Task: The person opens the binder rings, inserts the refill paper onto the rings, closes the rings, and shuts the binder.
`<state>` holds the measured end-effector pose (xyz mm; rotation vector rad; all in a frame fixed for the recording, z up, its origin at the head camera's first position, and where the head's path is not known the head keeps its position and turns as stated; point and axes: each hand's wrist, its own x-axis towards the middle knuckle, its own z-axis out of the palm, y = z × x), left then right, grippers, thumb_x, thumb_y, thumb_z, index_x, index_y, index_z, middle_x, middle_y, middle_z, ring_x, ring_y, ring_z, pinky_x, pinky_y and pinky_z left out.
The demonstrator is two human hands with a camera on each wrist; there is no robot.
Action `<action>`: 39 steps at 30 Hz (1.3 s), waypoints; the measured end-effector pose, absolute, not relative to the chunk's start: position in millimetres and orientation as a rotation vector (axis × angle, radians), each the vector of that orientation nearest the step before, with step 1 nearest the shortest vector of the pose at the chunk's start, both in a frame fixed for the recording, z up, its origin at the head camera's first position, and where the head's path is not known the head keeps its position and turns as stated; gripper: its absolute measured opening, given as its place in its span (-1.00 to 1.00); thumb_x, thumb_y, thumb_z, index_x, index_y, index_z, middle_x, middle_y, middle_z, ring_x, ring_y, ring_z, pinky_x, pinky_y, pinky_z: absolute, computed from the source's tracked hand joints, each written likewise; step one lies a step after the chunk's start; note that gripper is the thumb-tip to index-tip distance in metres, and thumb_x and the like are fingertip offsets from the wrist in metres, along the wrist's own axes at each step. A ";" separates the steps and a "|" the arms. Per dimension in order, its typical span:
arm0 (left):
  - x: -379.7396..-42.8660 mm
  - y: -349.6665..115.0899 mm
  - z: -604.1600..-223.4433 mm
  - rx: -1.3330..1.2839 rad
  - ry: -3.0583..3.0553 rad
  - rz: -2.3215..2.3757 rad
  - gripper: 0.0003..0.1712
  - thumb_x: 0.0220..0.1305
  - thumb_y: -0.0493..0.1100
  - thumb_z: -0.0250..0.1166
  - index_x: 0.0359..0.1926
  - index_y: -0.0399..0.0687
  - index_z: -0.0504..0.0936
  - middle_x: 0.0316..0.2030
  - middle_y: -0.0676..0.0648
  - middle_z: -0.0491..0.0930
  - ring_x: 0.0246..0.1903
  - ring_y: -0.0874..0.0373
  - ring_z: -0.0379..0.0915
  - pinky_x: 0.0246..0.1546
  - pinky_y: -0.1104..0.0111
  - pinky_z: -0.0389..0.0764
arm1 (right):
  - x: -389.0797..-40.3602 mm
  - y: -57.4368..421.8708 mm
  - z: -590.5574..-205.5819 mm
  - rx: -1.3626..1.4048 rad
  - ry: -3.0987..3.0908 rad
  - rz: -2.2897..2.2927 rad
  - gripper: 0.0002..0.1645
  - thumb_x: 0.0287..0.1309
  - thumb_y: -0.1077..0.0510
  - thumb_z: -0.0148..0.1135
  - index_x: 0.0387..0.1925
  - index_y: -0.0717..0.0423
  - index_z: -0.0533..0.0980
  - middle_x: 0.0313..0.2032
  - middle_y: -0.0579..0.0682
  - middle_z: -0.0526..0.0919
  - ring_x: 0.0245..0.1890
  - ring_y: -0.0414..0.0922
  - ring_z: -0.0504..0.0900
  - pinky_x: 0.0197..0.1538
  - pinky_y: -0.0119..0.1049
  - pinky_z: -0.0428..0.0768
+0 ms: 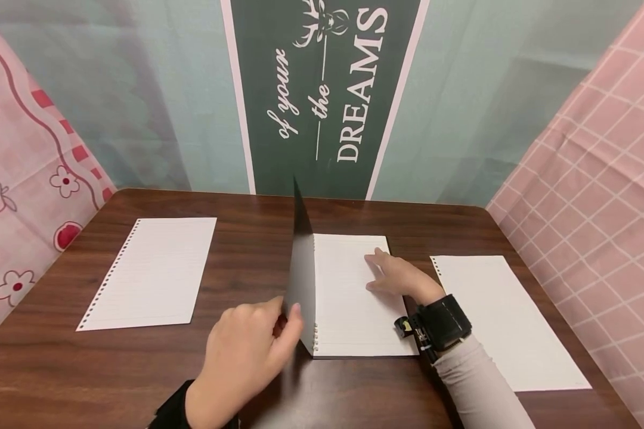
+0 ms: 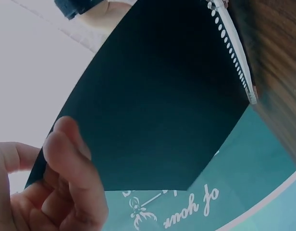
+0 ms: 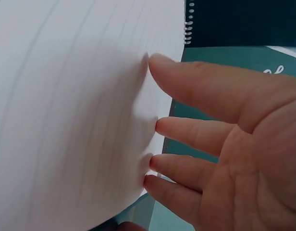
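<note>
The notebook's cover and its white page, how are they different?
The cover is dark on its outside, while the page is white with faint lines. The cover stands up, but the page lies down. The left hand pinches the cover; the right hand touches the page. Both are held by the same ring binding.

A tabletop booth: printed cloths [image 1: 193, 101] behind and beside a brown table [image 1: 252, 256].

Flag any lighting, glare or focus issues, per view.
Head: page bright, ruling faint; pale sheen on the table near the bottom edge. Left wrist: cover very dark with almost no detail, upper left washed out. Right wrist: soft shadow on the page by the right hand's fingertips, ruling looks soft.
</note>
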<state>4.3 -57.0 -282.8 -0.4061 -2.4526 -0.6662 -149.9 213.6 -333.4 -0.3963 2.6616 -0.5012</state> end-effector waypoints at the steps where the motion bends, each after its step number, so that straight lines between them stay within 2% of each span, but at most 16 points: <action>1: 4.0 -57.9 -282.2 -0.404 -2.440 -0.667 -0.46 0.10 -0.17 0.28 -0.77 0.13 0.10 -0.75 0.30 -0.11 -0.68 0.47 -0.29 -0.65 0.61 -0.22 | -149.9 214.3 -333.7 -0.408 2.658 -0.501 -0.18 0.25 0.14 0.30 0.45 0.27 0.21 0.50 0.41 0.01 0.50 0.31 0.08 0.44 0.18 0.19; 23: 3.8 -68.8 -273.8 -0.329 -2.425 -0.687 -0.47 0.05 -0.23 0.27 -0.80 0.14 0.12 -0.81 0.31 -0.02 -0.73 0.50 -0.21 -0.69 0.61 -0.15 | -153.2 229.5 -332.6 -0.491 2.630 -0.502 -0.09 0.23 0.15 0.33 0.48 0.31 0.12 0.51 0.41 -0.08 0.53 0.33 -0.07 0.47 0.21 0.08; 27: 5.5 -73.6 -270.7 -0.246 -2.588 -0.880 -0.47 0.13 -0.20 0.29 -0.81 0.17 0.20 -0.83 0.34 0.04 -0.75 0.49 -0.09 -0.71 0.56 -0.06 | -154.6 235.1 -334.9 -0.474 2.618 -0.521 -0.08 0.23 0.15 0.33 0.49 0.30 0.10 0.52 0.40 -0.11 0.53 0.33 -0.11 0.47 0.22 0.07; 34: 5.6 -83.2 -266.3 -0.084 -2.858 -1.184 -0.57 0.26 -0.12 0.24 -0.76 0.17 0.42 -0.84 0.30 0.40 -0.77 0.36 0.26 -0.71 0.50 0.12 | -151.5 246.8 -341.1 -0.416 2.637 -0.539 -0.10 0.23 0.14 0.33 0.48 0.28 0.13 0.51 0.40 -0.09 0.52 0.34 -0.10 0.46 0.23 0.09; 39: 6.7 -88.2 -271.2 -0.055 -2.888 -1.204 -0.56 0.28 -0.11 0.24 -0.75 0.16 0.43 -0.83 0.26 0.43 -0.75 0.35 0.27 -0.70 0.49 0.16 | -149.3 250.4 -343.7 -0.430 2.645 -0.536 -0.11 0.25 0.13 0.32 0.47 0.30 0.14 0.51 0.42 -0.09 0.52 0.36 -0.09 0.45 0.24 0.09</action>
